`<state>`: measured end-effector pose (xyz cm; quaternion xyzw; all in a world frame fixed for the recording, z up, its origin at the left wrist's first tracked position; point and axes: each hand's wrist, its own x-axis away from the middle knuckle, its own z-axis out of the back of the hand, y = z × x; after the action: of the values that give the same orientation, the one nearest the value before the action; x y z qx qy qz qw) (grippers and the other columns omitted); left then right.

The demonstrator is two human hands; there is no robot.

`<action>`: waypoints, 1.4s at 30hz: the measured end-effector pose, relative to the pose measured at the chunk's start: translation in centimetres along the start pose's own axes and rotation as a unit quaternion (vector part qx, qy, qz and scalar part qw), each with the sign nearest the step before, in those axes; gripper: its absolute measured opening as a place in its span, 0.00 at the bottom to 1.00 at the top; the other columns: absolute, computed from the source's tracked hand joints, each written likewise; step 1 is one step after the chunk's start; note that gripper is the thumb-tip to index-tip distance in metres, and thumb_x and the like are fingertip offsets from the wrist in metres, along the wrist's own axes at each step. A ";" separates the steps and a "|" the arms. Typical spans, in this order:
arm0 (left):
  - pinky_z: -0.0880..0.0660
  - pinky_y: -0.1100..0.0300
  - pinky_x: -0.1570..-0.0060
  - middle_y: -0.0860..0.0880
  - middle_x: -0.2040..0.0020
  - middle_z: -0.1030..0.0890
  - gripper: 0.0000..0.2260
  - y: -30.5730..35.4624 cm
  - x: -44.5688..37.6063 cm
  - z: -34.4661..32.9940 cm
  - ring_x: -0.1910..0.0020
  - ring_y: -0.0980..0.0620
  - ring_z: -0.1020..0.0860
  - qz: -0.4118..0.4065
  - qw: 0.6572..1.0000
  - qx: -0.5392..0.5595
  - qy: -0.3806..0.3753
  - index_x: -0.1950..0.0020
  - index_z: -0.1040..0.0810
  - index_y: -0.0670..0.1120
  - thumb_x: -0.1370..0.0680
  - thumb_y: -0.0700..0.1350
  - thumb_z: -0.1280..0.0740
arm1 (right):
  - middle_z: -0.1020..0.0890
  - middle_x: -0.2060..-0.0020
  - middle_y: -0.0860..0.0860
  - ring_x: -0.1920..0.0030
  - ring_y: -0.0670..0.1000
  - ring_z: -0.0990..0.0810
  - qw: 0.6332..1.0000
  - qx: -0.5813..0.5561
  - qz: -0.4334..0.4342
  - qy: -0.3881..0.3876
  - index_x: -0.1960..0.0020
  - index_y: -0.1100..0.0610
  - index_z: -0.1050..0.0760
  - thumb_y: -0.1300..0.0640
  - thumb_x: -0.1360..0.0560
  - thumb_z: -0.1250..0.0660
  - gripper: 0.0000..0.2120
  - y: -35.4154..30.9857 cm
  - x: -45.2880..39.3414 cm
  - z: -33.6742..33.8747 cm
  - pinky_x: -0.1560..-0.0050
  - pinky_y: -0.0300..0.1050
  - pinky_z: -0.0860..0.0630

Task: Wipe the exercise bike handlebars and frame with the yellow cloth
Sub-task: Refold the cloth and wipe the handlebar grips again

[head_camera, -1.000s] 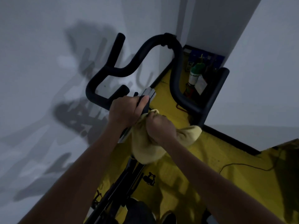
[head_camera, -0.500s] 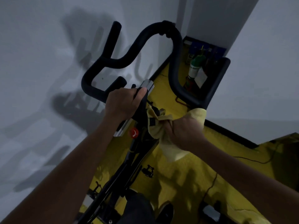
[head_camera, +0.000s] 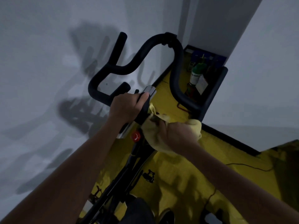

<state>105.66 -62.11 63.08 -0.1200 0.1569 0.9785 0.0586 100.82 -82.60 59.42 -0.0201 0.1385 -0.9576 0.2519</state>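
From the head view, your left hand (head_camera: 125,109) grips the black handlebars (head_camera: 175,78) at their centre mount. Your right hand (head_camera: 177,135) clutches the crumpled, pale yellow cloth (head_camera: 152,139), pressing it against the black frame (head_camera: 129,168) beside the red knob (head_camera: 135,136).

Yellow floor (head_camera: 186,183) carries the bike frame (head_camera: 129,167); a dark cable (head_camera: 247,166) trails across it, and 1 green-and-white bottle (head_camera: 196,73), probably, stands by the corner.

You see black handlebars (head_camera: 175,75), a pale yellow cloth (head_camera: 153,139), a red knob (head_camera: 135,136), and a yellow floor (head_camera: 186,175) at five o'clock.
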 end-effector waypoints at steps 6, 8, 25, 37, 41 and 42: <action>0.38 0.61 0.74 0.43 0.66 0.20 0.17 -1.2 -0.2 -0.3 0.74 0.45 0.28 -0.121 0.986 -0.112 -0.009 0.42 0.20 0.42 0.18 0.47 0.46 | 0.23 0.71 0.47 0.73 0.47 0.27 0.998 -0.019 0.059 0.016 0.61 0.53 0.24 0.44 0.18 0.51 0.23 4.3 1.3 1.2 0.67 0.42 0.32; 0.34 0.60 0.77 0.41 0.67 0.21 0.11 -1.6 -0.2 -0.2 0.76 0.43 0.26 -0.132 0.983 -0.121 -0.030 0.41 0.22 0.40 0.20 0.42 0.40 | 0.24 0.70 0.49 0.72 0.50 0.28 0.994 0.109 0.024 -0.018 0.55 0.56 0.27 0.45 0.17 0.57 0.24 2.0 0.1 0.9 0.72 0.44 0.39; 0.27 0.53 0.69 0.48 0.70 0.22 0.24 -0.6 -0.1 -0.5 0.70 0.46 0.24 -0.042 0.998 -0.046 0.023 0.58 0.21 0.45 0.16 0.58 0.48 | 0.22 0.72 0.51 0.73 0.51 0.25 0.996 -0.052 0.064 0.020 0.64 0.56 0.24 0.45 0.18 0.48 0.24 4.3 1.8 1.2 0.67 0.42 0.30; 0.31 0.56 0.70 0.47 0.74 0.24 0.26 -0.8 -0.3 -0.9 0.73 0.46 0.24 -0.015 0.999 -0.012 0.046 0.63 0.20 0.44 0.16 0.57 0.46 | 0.28 0.71 0.54 0.68 0.59 0.26 0.948 -0.208 -0.224 0.089 0.63 0.57 0.31 0.52 0.16 0.51 0.21 -6.2 -5.8 -0.2 0.72 0.47 0.39; 0.27 0.54 0.67 0.49 0.74 0.25 0.24 -0.5 -0.1 -0.3 0.74 0.48 0.25 -0.008 1.000 -0.004 0.018 0.64 0.23 0.46 0.16 0.57 0.45 | 0.33 0.73 0.51 0.74 0.53 0.32 1.000 0.011 0.011 0.024 0.40 0.58 0.28 0.48 0.17 0.53 0.19 -1.4 -1.7 0.2 0.74 0.44 0.40; 0.28 0.56 0.68 0.51 0.74 0.26 0.25 -0.4 -0.2 -0.2 0.74 0.50 0.26 0.005 1.000 0.003 0.010 0.65 0.23 0.46 0.16 0.59 0.46 | 0.29 0.74 0.50 0.75 0.51 0.30 0.999 0.003 0.043 0.012 0.46 0.56 0.25 0.45 0.17 0.54 0.23 0.5 -0.7 1.0 0.72 0.43 0.38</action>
<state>105.94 -61.79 62.81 -0.1292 0.1612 0.9770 0.0527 101.77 -82.97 60.26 -0.0021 0.1391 -0.9466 0.2908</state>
